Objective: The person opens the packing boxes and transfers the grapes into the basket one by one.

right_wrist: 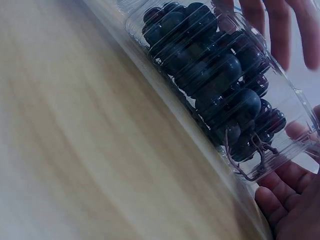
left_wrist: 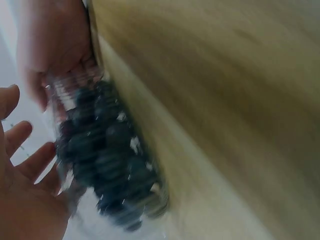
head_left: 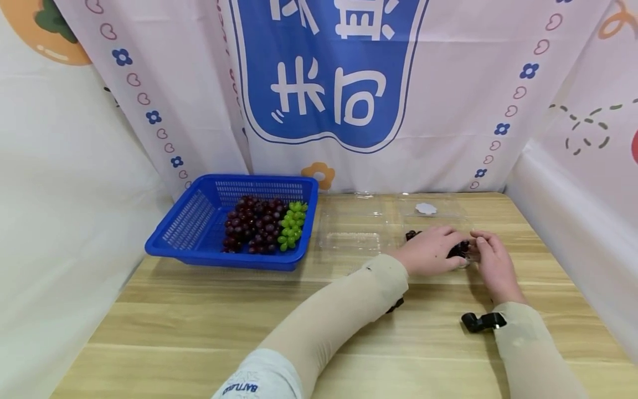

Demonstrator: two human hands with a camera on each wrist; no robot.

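Observation:
My left hand reaches across a clear plastic box of dark grapes, its fingers mostly straight. In the right wrist view those fingers hang over the box's far side. At the box's right end, my right hand holds the corner between its thumb and bent fingers. The left wrist view is blurred but has the grapes inside the box, between both hands. A bare brown stem shows near the box's end. From the head view, the left hand hides much of the box.
A blue basket at the left holds dark red grapes and a green bunch. Between it and the hands lies another clear plastic box. A clear lid with a white label is behind the hands. Curtains surround the wooden table.

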